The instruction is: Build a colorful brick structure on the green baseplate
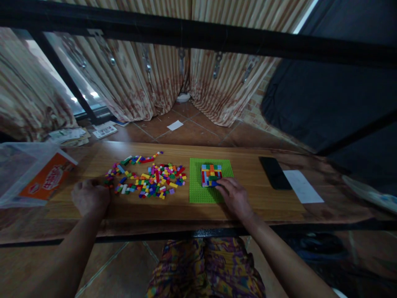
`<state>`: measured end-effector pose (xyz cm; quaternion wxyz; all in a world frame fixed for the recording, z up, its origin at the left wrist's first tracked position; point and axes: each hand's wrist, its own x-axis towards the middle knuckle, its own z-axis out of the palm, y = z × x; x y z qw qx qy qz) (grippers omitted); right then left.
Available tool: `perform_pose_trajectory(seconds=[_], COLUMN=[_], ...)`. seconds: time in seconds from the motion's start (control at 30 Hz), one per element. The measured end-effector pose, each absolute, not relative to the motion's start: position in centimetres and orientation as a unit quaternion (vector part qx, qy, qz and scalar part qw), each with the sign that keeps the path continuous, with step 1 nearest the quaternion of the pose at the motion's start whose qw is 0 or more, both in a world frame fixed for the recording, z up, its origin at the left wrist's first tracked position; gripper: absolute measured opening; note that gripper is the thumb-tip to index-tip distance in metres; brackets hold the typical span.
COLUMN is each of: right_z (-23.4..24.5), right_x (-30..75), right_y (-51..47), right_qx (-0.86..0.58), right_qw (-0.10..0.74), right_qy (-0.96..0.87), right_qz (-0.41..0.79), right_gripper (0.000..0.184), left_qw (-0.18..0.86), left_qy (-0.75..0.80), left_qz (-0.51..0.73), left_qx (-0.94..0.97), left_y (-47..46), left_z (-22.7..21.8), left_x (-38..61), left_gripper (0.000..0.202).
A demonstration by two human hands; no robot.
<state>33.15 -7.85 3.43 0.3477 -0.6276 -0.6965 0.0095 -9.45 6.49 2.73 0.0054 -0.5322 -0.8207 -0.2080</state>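
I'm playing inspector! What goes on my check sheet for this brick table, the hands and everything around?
Surface: wooden board.
Job's things: loose bricks on the left; multicoloured build on the green baseplate.
Clutter: black phone-like slab and white paper on the right; clear plastic box on the left.
Hands: right hand at the build's near right corner; left hand beside the loose bricks. Whether either grips a brick, I can't tell.
Cables: nothing seen.
Surroundings: striped curtains, tiled floor.

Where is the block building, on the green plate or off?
On it: the green plate shows around the block building.
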Motion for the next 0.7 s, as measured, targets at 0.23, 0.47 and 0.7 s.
perform_pose_trajectory(seconds=[0.23, 0.47, 0.7], right_z=[3.0, 2.8, 3.1], right_x=[33.0, 32.6, 32.0], right_y=[-7.3, -7.4, -7.8], right_qx=[-0.617, -0.606, -0.608], right_qw=[0.356, 0.355, 0.321], right_qy=[-0.701, -0.708, -0.715], right_qz=[-0.026, -0.076, -0.126], right_gripper=[0.022, 0.017, 0.017], left_qw=[0.010, 0.030, 0.020], left_qy=[-0.824, -0.819, -0.820], left_qz=[-0.200, -0.192, -0.220], left_qx=[-0.529, -0.540, -0.527], left_y=[6.7, 6.8, 6.8], left_z=[2.3, 2.0, 1.9], left_x=[-9.7, -10.0, -9.9], left_gripper=[0.038, 0.036, 0.033])
